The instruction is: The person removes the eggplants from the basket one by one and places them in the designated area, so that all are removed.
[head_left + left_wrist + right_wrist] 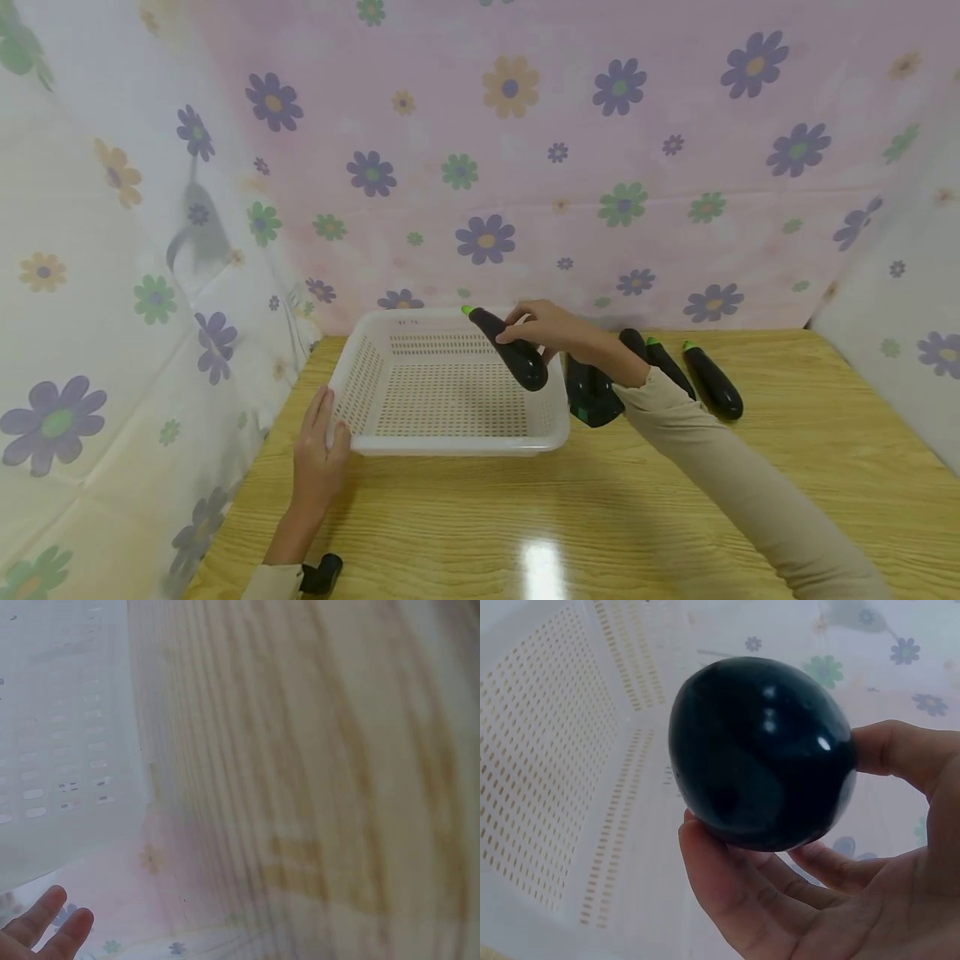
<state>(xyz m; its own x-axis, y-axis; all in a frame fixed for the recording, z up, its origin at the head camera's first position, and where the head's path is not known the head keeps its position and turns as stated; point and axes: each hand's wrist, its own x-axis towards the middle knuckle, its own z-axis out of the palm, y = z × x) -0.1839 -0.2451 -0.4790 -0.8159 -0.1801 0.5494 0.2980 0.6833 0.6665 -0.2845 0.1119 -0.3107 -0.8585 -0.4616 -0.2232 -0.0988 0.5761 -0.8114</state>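
Note:
My right hand (551,327) grips a dark purple eggplant (517,354) by its thick body, above the right part of a white plastic basket (450,443). The eggplant is tilted, its green stem end up to the left. In the right wrist view its round end (761,754) faces the camera, with the thumb on one side and fingers beneath. At the basket's front left corner, my left hand (318,454) rests against the outside with its fingers extended along the left wall. Only two fingertips (67,922) show in the left wrist view, beside the basket wall (67,832).
Right of the basket, more eggplants lie on the wooden table (465,517), one at the far right (712,381) and another (667,367) partly behind my right forearm. Black wrist cameras (322,575) are strapped on. Flowered cloth walls (525,167) stand behind and at both sides.

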